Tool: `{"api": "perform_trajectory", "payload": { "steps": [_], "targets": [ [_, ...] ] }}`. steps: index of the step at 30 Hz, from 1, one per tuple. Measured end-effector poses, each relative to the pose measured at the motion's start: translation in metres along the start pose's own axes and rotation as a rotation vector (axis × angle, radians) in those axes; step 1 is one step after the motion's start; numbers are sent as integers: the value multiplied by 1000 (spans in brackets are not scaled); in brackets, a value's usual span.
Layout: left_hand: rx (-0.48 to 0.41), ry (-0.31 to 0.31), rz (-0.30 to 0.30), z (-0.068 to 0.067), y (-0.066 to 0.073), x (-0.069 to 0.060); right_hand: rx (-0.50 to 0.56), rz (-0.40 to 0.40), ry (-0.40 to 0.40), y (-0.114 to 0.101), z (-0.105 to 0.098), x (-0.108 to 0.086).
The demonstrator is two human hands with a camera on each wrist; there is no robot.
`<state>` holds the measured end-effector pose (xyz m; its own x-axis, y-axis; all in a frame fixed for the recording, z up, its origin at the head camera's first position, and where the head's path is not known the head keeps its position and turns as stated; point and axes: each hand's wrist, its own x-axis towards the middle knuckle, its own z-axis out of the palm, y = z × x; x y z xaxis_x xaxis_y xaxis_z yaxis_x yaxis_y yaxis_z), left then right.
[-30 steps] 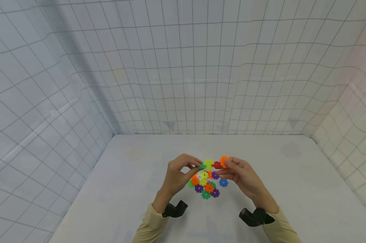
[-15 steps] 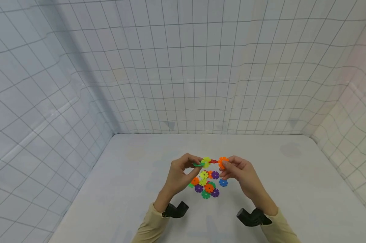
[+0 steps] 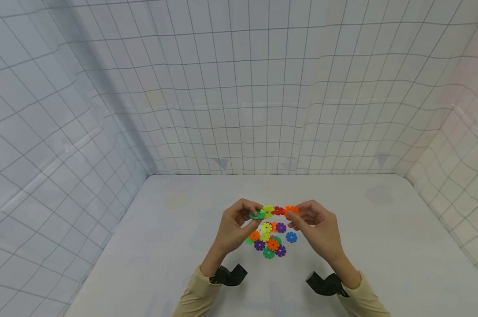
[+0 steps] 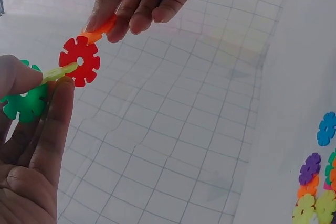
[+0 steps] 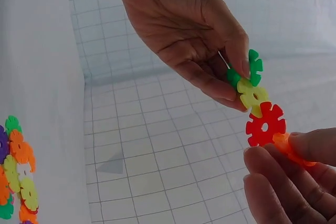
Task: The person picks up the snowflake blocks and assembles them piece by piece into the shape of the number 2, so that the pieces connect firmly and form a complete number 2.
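Note:
Both hands hold up a joined chain of notched plastic discs: green [image 4: 26,103], yellow [image 3: 268,211], red [image 5: 266,125] and orange [image 3: 291,211]. My left hand [image 3: 231,229] pinches the green disc at the chain's left end, its thumb also near the yellow one in the left wrist view. With thumb and fingers my right hand [image 3: 321,230] pinches the orange disc at the other end. The red disc stands between yellow and orange, its round face turned to both wrist cameras.
On the white table [image 3: 163,246] below the hands lies a loose pile of discs, among them purple [image 3: 280,251], green [image 3: 268,253] and orange [image 3: 273,245] ones. A blue disc [image 3: 291,237] lies at its right. Grid-patterned sheets rise behind and at both sides.
The chain has shifted slightly left and its discs have turned; the green and red faces now show more. My right hand has moved a little left and tilted. Both hands keep their hold.

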<state>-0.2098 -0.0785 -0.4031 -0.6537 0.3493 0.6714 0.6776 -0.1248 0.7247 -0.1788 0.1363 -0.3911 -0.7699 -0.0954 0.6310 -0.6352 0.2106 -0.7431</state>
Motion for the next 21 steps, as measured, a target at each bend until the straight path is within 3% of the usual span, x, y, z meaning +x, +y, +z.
{"api": "perform_trajectory", "payload": {
  "steps": [9, 15, 21],
  "targets": [
    [-28, 60, -38, 11, 0, 0, -28, -44, -2, -6, 5, -1],
    [-25, 124, -70, 17, 2, 0, -66, -103, 17, 13, 10, -7],
    [-17, 119, -13, 20, 3, 1, -61, -143, 36, 22, 10, -10]
  ]
}}
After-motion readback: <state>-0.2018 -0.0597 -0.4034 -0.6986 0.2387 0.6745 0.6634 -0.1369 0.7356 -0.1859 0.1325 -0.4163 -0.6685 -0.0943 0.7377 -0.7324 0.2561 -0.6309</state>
